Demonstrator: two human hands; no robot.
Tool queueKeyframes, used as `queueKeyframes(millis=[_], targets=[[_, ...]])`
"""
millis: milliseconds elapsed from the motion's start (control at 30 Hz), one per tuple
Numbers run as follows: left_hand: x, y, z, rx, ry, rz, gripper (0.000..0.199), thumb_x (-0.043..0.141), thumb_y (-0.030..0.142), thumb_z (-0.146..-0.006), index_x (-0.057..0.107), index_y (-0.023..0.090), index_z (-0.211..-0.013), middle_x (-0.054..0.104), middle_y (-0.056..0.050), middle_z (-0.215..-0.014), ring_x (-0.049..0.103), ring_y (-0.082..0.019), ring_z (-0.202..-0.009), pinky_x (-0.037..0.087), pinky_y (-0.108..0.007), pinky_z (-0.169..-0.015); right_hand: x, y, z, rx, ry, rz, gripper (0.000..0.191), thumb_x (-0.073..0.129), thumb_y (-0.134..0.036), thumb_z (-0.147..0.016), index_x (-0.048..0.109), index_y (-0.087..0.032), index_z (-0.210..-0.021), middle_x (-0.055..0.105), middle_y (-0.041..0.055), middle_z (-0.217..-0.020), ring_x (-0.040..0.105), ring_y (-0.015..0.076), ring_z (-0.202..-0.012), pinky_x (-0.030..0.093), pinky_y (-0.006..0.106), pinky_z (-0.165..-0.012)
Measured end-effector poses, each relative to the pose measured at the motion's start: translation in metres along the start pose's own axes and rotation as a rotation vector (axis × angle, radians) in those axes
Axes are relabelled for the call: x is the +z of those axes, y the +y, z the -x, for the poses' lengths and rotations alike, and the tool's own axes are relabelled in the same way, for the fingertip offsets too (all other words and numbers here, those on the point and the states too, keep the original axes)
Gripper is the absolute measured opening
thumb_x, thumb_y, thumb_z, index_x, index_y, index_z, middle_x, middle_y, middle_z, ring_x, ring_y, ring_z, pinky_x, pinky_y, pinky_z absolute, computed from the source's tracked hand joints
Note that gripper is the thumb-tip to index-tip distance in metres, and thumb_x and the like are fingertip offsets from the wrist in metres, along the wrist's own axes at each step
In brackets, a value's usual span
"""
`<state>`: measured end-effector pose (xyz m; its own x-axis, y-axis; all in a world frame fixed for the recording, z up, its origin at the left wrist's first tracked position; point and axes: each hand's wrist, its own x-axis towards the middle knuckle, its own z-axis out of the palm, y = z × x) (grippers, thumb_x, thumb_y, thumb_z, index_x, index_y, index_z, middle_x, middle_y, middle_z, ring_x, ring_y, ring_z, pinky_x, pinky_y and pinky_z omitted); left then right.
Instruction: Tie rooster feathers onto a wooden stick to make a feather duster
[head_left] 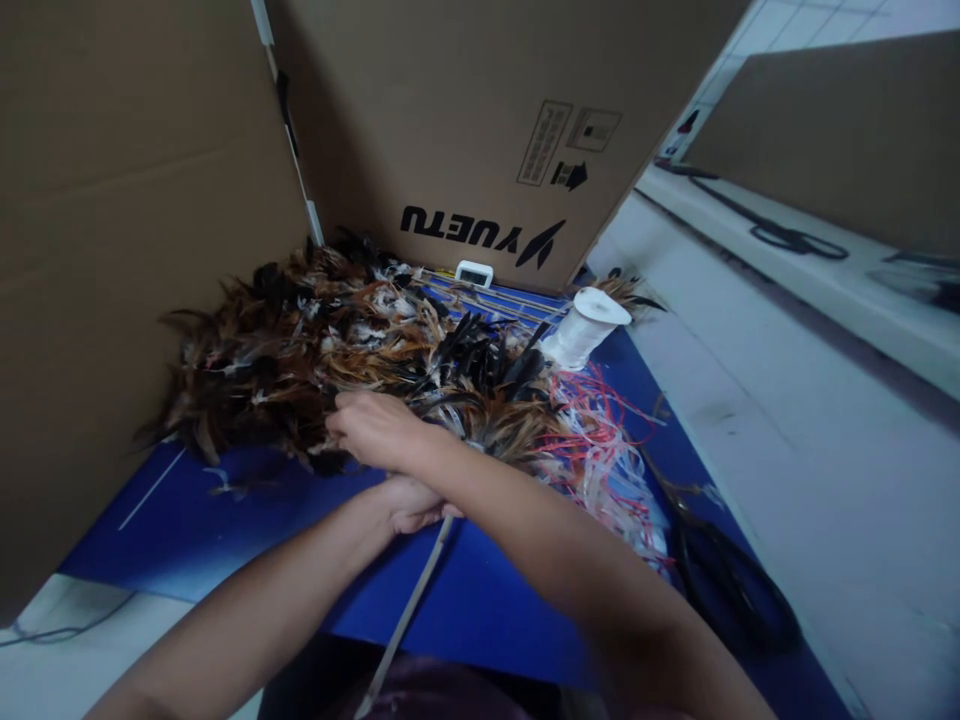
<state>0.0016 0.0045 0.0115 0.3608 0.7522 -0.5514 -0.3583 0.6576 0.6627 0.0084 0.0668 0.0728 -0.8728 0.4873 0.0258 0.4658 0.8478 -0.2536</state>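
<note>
My right hand (375, 428) reaches across over my left wrist into a big pile of brown and black feathers (262, 350). Its fingers are bent among the feathers at the pile's near edge, and what they pinch, if anything, is too small to name. Below it, partly covered by the right forearm, my left hand (416, 502) is wrapped round a thin stick (409, 610), which slants down toward my lap. Black and brown feathers (499, 400) lie just beyond the hands.
A white spool (585, 325), red and clear strings (600, 440) and black scissors (727, 580) lie on the right of the blue table (495, 590). Cardboard (465, 110) stands behind, with a small white device (474, 274) before it. More scissors (795, 240) rest on a ledge.
</note>
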Motion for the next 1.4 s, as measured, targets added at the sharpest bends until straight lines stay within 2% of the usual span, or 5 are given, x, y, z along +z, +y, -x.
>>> queueKeyframes(millis=[233,367,567,900,1400], targets=[[0.004,0.006,-0.006,-0.022,-0.278,-0.058,0.019,0.072,0.019,-0.066,0.055,0.009,-0.065,0.049,0.002,-0.058,0.035,-0.001,-0.044,0.019,-0.014,-0.039,-0.038,0.023,0.028,0.09,0.224,-0.618,0.015,0.062,-0.016,-0.078,0.061,-0.015,-0.093,0.065,-0.0018,-0.073,0.057,0.0079,-0.066,0.04,0.02,-0.065],[0.003,0.007,-0.004,-0.031,-0.263,-0.09,0.024,0.073,0.025,-0.068,0.056,0.008,-0.073,0.053,-0.002,-0.068,0.034,0.0,-0.046,0.018,-0.015,-0.04,-0.043,0.03,0.035,0.107,0.296,-0.765,0.037,0.062,-0.004,-0.071,0.056,-0.015,-0.106,0.064,-0.0033,-0.073,0.057,0.0076,-0.064,0.043,0.021,-0.066],[0.005,0.009,-0.002,-0.016,-0.256,-0.121,0.026,0.072,0.027,-0.069,0.055,0.008,-0.071,0.05,-0.001,-0.066,0.032,0.0,-0.046,0.017,-0.016,-0.04,-0.064,0.019,0.058,0.183,0.215,-0.987,0.024,0.046,0.0,-0.078,0.062,-0.011,-0.093,0.06,-0.001,-0.068,0.057,0.0079,-0.058,0.046,0.021,-0.058],[0.005,0.007,0.0,-0.004,-0.252,-0.101,0.024,0.071,0.025,-0.07,0.053,0.01,-0.076,0.05,-0.001,-0.069,0.035,-0.001,-0.048,0.019,-0.015,-0.042,-0.078,0.039,0.144,0.27,-0.055,-0.564,0.019,0.052,-0.015,-0.081,0.068,-0.014,-0.09,0.066,0.0007,-0.074,0.057,0.0096,-0.065,0.04,0.02,-0.063],[0.003,0.009,-0.002,-0.016,-0.356,-0.034,0.015,0.064,0.018,-0.076,0.054,0.01,-0.082,0.043,0.001,-0.067,0.033,-0.001,-0.048,0.016,-0.017,-0.043,-0.057,0.052,0.16,0.319,-0.091,-0.236,0.015,0.052,-0.013,-0.081,0.067,-0.016,-0.082,0.067,0.0032,-0.082,0.056,0.0126,-0.076,0.036,0.023,-0.07]])
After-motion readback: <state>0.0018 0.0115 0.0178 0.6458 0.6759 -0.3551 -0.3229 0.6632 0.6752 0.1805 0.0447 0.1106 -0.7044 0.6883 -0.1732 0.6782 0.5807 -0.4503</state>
